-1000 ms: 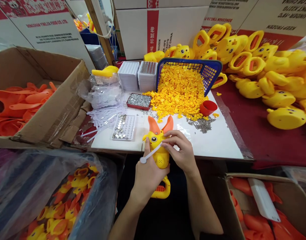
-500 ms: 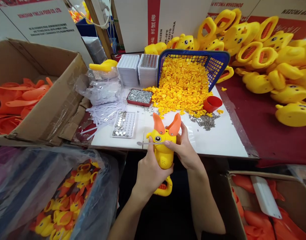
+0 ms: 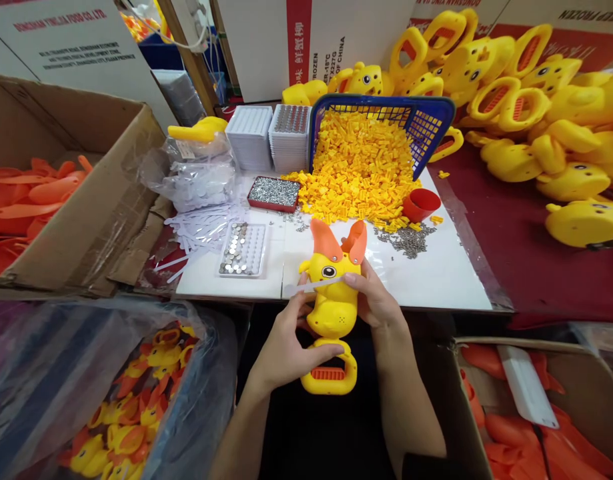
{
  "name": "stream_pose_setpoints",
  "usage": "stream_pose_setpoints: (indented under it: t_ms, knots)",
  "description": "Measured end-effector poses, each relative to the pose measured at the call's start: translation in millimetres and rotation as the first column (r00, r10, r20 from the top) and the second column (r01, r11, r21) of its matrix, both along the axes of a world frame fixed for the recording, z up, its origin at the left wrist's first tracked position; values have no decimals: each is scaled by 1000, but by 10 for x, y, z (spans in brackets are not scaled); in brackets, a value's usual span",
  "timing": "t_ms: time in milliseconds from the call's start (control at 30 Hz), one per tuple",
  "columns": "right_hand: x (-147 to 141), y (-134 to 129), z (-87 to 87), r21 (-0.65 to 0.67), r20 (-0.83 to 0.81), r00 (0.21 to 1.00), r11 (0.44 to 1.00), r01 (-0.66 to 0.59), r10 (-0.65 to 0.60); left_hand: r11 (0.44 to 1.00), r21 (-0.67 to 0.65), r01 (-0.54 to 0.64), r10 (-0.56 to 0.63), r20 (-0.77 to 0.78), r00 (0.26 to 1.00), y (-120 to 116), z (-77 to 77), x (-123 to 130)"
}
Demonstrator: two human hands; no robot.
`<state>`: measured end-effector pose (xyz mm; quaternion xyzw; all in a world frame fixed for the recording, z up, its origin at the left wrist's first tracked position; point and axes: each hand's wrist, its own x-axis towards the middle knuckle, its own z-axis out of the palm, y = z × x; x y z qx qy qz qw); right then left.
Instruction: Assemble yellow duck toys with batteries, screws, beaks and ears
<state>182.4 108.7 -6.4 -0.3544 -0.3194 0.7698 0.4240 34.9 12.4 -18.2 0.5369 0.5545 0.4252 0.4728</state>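
Upright between my hands is a yellow duck toy (image 3: 335, 310) with an orange bill (image 3: 326, 241) pointing up and a loop handle (image 3: 353, 373) at the bottom. My left hand (image 3: 285, 347) grips its left side, the thumb lying across the top of the handle and the fingers partly hidden behind the body. From the right, my right hand (image 3: 379, 297) holds the body, its thumb pressing one end of a thin white plastic strip (image 3: 313, 287) against the front. The strip's rounded end sticks out to the left, just above my left fingers.
A blue basket (image 3: 439, 133) spills small yellow parts (image 3: 361, 180) onto the white board. Near it are a red tray of screws (image 3: 273, 193), a tray of silver discs (image 3: 242, 250), white strips (image 3: 201, 227) and a red cup (image 3: 421, 205). Boxes of orange parts (image 3: 46, 193) flank me.
The toy has turned slightly and its handle shows fully now. My left hand has slid lower, its thumb now over the handle. The strip tilts up more towards the right.
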Motion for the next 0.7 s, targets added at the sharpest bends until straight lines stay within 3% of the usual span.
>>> stream_pose_setpoints:
  t_ms: [67, 200, 467, 700]
  knots:
    - [30, 19, 3, -4, -9, 1000, 1000, -24, 24, 999, -21, -44, 47, 150, 988, -12, -72, -1]
    - [48, 15, 37, 11, -24, 997, 997, -73, 73, 992, -62, -112, 125, 306, 944, -22, -183, 55]
    - [9, -15, 105, 20, 16, 999, 999, -38, 38, 978, -26, -205, 196, 431, 881, -21, -245, 89]
    - [-136, -66, 65, 61, 55, 992, 992, 113, -117, 976, -11, -216, 196, 462, 865, 12, -256, 97]
